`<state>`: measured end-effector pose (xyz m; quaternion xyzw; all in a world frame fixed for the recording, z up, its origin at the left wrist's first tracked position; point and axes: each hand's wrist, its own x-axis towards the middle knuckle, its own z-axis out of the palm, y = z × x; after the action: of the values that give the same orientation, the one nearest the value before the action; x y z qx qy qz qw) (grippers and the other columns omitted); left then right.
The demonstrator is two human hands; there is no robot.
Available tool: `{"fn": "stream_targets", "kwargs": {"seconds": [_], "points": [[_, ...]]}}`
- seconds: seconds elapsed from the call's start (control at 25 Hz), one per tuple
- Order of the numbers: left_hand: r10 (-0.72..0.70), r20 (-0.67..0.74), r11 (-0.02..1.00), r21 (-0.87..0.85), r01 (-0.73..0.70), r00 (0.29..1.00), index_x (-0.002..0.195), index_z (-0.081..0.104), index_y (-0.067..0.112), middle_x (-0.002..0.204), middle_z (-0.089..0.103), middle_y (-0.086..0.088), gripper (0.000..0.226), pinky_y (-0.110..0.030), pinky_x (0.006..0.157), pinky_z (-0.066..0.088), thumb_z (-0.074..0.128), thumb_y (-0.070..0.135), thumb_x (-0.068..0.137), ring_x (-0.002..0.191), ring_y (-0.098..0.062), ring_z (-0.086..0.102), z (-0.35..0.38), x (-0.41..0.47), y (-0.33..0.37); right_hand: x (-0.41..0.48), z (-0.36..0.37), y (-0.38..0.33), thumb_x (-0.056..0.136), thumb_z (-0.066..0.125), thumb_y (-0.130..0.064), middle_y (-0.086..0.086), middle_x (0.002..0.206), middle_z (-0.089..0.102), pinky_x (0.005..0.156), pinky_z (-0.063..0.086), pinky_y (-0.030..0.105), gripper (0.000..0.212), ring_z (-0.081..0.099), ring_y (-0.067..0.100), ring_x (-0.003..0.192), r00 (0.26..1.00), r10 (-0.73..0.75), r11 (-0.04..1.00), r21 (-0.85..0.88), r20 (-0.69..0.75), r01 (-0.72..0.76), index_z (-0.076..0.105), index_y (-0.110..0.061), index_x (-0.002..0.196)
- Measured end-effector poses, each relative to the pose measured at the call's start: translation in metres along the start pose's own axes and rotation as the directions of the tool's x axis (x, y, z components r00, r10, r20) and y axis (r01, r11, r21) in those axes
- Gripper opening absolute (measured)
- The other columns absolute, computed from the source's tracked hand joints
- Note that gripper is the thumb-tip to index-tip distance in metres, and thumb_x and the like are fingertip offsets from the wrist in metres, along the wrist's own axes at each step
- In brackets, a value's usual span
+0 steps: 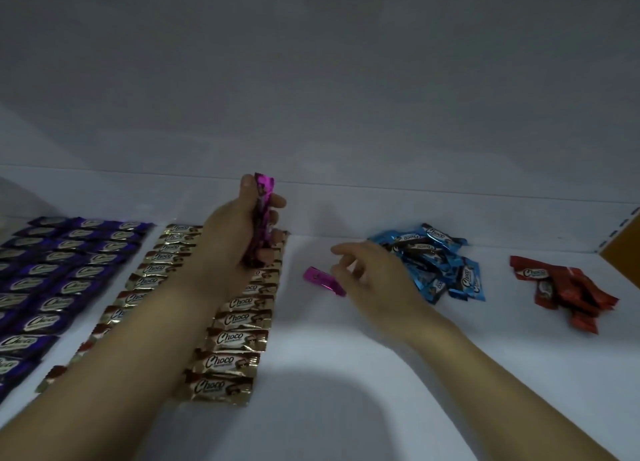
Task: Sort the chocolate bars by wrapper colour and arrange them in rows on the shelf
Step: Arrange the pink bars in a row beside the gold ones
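Note:
My left hand grips a bundle of magenta-wrapped chocolate bars upright above the gold rows. My right hand hovers with loosely bent fingers just right of a single magenta bar lying on the white shelf; whether the fingertips touch it is unclear. Purple bars lie in rows at the far left. Gold bars lie in rows beside them, partly hidden by my left forearm. A loose pile of blue bars sits behind my right hand. A loose pile of red bars lies further right.
The shelf's back wall rises just behind the bars. A brown side panel with a slotted upright closes the right end. Bare white shelf stretches between the gold rows and the blue pile and along the front.

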<state>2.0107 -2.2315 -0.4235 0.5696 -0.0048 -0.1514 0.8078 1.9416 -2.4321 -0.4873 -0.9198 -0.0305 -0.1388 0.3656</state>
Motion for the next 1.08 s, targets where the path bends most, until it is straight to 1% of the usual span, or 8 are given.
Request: {"fn": "stream_targets", "kwargs": {"seconds": [0.16, 0.36, 0.44, 0.6, 0.68, 0.8, 0.96, 1.08], "points": [[-0.118, 0.081, 0.993, -0.01, 0.119, 0.99, 0.098, 0.065, 0.007, 0.077, 0.054, -0.003, 0.033, -0.018, 0.036, 0.027, 0.046, 0.033, 0.1, 0.054, -0.013, 0.047, -0.026, 0.002, -0.002, 0.008, 0.016, -0.003, 0.098, 0.06, -0.035, -0.009, 0.092, 0.049, 0.077, 0.041, 0.029, 0.012, 0.052, 0.013, 0.092, 0.994, -0.002, 0.954, -0.297, 0.105, 0.034, 0.066, -0.025, 0.101], [-0.099, 0.202, 0.995, -0.009, 0.103, 0.974, 0.117, 0.068, 0.005, 0.077, 0.057, -0.002, 0.035, -0.018, 0.037, 0.027, 0.041, 0.021, 0.102, 0.052, -0.012, 0.045, -0.032, 0.003, -0.005, 0.02, -0.002, -0.012, 0.082, 0.08, -0.011, -0.01, 0.077, 0.068, 0.068, 0.046, 0.014, 0.018, 0.063, 0.004, 0.076, 0.998, 0.025, 0.997, 0.073, -0.049, -0.021, 0.069, -0.025, 0.084], [-0.12, 0.267, 0.987, -0.068, 0.143, 0.956, 0.124, 0.066, 0.005, 0.078, 0.057, -0.002, 0.038, -0.018, 0.036, 0.029, 0.042, 0.023, 0.101, 0.053, -0.012, 0.045, -0.039, 0.004, -0.005, 0.034, -0.001, -0.015, 0.081, 0.081, -0.009, -0.01, 0.08, 0.069, 0.072, 0.048, 0.016, 0.016, 0.062, 0.006, 0.077, 0.984, -0.123, 0.991, -0.067, -0.13, 0.115, 0.071, -0.022, 0.083], [-0.131, 0.291, 0.976, -0.128, 0.174, 0.948, 0.127, 0.064, 0.005, 0.078, 0.057, -0.003, 0.039, -0.018, 0.035, 0.031, 0.043, 0.023, 0.099, 0.052, -0.012, 0.044, -0.053, 0.003, -0.004, 0.031, 0.027, -0.003, 0.084, 0.073, -0.008, -0.005, 0.098, 0.073, 0.09, 0.053, 0.034, 0.016, 0.065, 0.013, 0.093, 0.97, -0.241, 0.916, -0.337, -0.032, 0.217, 0.077, -0.019, 0.095], [-0.124, 0.277, 0.98, -0.115, 0.162, 0.953, 0.124, 0.064, 0.005, 0.079, 0.058, -0.004, 0.035, -0.019, 0.035, 0.029, 0.044, 0.022, 0.1, 0.051, -0.012, 0.045, -0.052, 0.002, -0.001, 0.02, 0.025, -0.001, 0.085, 0.069, -0.002, -0.003, 0.106, 0.071, 0.097, 0.047, 0.025, 0.022, 0.062, 0.011, 0.102, 0.947, -0.258, 0.938, -0.286, -0.191, 0.198, 0.076, -0.017, 0.099], [-0.109, 0.263, 0.99, -0.063, 0.13, 0.959, 0.108, 0.063, 0.007, 0.077, 0.062, -0.005, 0.024, -0.019, 0.036, 0.028, 0.044, 0.021, 0.101, 0.049, -0.013, 0.046, -0.048, -0.002, 0.001, 0.021, 0.008, -0.009, 0.087, 0.066, 0.002, -0.006, 0.097, 0.065, 0.081, 0.044, 0.013, 0.022, 0.06, 0.003, 0.087, 0.915, -0.185, 0.978, -0.161, -0.36, 0.134, 0.072, -0.016, 0.098], [-0.112, 0.243, 0.991, -0.046, 0.127, 0.964, 0.091, 0.062, 0.007, 0.078, 0.063, -0.007, 0.025, -0.02, 0.036, 0.027, 0.044, 0.021, 0.101, 0.049, -0.013, 0.045, -0.048, -0.004, 0.001, 0.036, 0.023, -0.012, 0.094, 0.063, -0.013, -0.003, 0.101, 0.063, 0.083, 0.045, 0.025, 0.022, 0.059, 0.012, 0.092, 0.979, -0.186, 0.914, -0.352, 0.085, 0.204, 0.071, -0.019, 0.113], [-0.115, 0.243, 0.989, -0.066, 0.134, 0.963, 0.098, 0.059, 0.005, 0.081, 0.062, -0.008, 0.024, -0.02, 0.036, 0.029, 0.045, 0.024, 0.101, 0.049, -0.013, 0.047, -0.054, -0.002, 0.001, 0.048, 0.026, -0.012, 0.099, 0.061, -0.029, 0.002, 0.1, 0.068, 0.082, 0.051, 0.03, 0.022, 0.063, 0.017, 0.09, 0.992, -0.032, 0.903, -0.422, 0.121, 0.08, 0.064, -0.019, 0.118]]}}
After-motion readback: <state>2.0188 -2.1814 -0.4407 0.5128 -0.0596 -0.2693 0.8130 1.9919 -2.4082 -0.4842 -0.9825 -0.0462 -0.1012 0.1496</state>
